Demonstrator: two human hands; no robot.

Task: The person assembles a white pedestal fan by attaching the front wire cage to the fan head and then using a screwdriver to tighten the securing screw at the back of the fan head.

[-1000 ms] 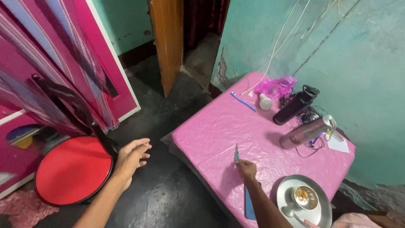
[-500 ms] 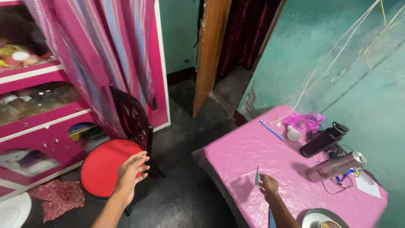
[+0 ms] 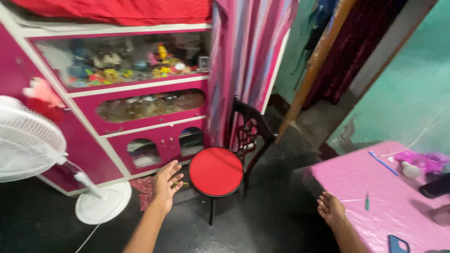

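One round red-seated chair (image 3: 216, 171) stands near open hands.

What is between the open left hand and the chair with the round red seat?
In the head view, only bare dark floor separates the left hand from the red-seated chair; they do not touch.

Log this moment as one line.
left hand: open, near chair | right hand: empty, at table edge | pen on table
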